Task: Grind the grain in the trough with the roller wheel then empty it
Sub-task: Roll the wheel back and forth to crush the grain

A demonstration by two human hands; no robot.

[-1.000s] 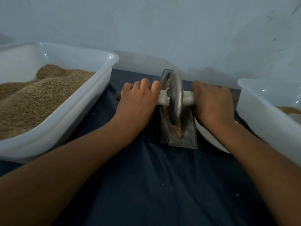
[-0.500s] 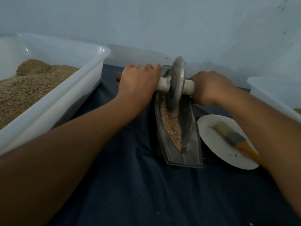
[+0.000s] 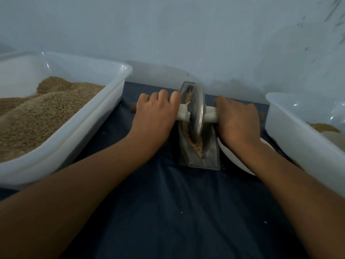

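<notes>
Trough (image 3: pixel 209 157) on dark blue cloth (image 3: pixel 168 212), pale wall (image 3: pixel 186 34) behind.

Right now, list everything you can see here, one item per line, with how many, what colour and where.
Trough: one, clear with a grey inside, centre of the cloth, lengthwise away from the person.
Grain: tan, lying in the trough.
Roller wheel: one, grey metal disc on a white axle, standing in the trough.
Left tub: one, white, far left, heaped with tan grain.
Right tub: one, white, far right, a little tan material inside.
Plate: one, white, right of the trough, partly hidden by the right arm.
Cloth: one, dark blue, under everything.
Wall: pale blue-grey, behind.
Left hand: grips the axle's left end.
Right hand: grips the axle's right end.
</notes>
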